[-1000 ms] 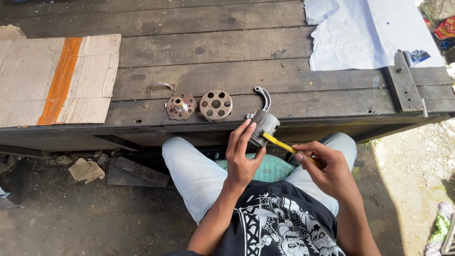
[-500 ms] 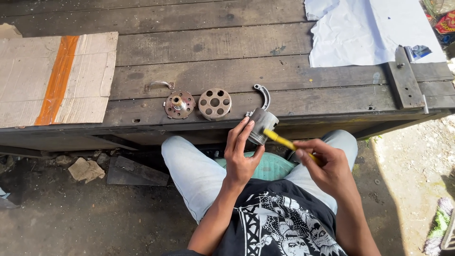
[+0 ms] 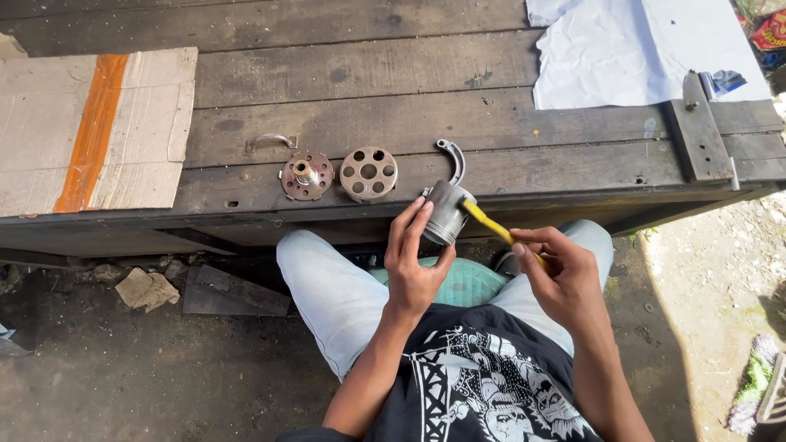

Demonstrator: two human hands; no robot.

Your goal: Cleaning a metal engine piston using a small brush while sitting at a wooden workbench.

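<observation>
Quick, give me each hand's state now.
Left hand: closed around the grey metal cylinder.
Right hand: closed on the yellow tool, tip at the cylinder.

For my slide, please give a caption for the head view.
Left hand holds metal cylinder; right hand applies yellow-handled tool.
</observation>
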